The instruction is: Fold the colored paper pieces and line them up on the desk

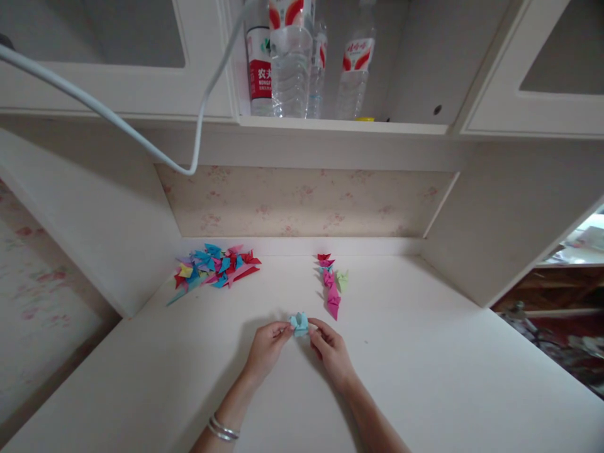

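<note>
Between my two hands is a small light-blue folded paper piece (299, 323), an origami shape with raised flaps. My left hand (267, 346) pinches its left side between thumb and fingertips. On the opposite edge, my right hand (331, 353) has the same kind of pinch. Just beyond the right hand lies a short row of pink and red origami pieces (332, 296), with a light-green one (342, 279) beside it. A heap of colourful origami pieces (219, 264) rests at the back left of the white desk (302, 402).
Above the desk hangs a white cabinet whose open shelf (344, 126) holds several plastic bottles (290, 69) and a red-and-white container (259, 75). A white cable (198, 135) dangles in front at the upper left. Side panels (509, 214) enclose the desk's back.
</note>
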`<state>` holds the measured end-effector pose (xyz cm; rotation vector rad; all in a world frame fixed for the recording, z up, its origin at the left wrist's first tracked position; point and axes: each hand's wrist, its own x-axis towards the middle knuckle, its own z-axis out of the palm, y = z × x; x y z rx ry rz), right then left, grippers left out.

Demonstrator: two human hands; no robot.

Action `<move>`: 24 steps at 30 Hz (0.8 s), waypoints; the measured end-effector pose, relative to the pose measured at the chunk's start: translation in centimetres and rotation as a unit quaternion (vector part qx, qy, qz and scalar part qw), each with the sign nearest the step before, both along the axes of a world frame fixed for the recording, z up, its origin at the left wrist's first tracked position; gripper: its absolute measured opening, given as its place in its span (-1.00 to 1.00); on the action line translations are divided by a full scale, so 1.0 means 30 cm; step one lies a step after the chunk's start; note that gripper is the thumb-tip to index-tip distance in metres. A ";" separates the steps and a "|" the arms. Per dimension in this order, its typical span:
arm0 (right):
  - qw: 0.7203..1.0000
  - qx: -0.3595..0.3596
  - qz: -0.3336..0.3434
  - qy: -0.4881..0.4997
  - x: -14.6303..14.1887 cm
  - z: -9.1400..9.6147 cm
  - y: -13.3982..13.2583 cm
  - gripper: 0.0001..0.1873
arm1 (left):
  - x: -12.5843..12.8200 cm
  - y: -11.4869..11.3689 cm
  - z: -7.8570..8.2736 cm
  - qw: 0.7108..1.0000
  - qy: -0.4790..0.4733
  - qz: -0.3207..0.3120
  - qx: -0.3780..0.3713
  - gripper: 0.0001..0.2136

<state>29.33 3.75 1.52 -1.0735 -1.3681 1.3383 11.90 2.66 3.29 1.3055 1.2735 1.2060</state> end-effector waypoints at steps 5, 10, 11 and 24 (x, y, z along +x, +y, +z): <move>0.999 0.013 0.031 -0.014 -0.003 0.019 -0.007 -0.43 | -0.012 -0.012 -0.007 1.000 0.007 -0.015 -0.007 -0.63; 0.999 0.017 0.042 -0.023 -0.007 0.031 -0.009 -0.45 | -0.009 -0.014 -0.017 1.000 0.009 -0.022 -0.005 -0.63; 0.998 0.016 0.049 -0.023 -0.007 0.031 -0.009 -0.47 | -0.008 -0.014 -0.019 1.000 0.005 -0.026 -0.005 -0.63; 0.998 0.013 0.053 -0.034 -0.003 0.042 -0.018 -0.49 | -0.004 -0.019 -0.002 1.000 -0.015 -0.005 -0.018 -0.61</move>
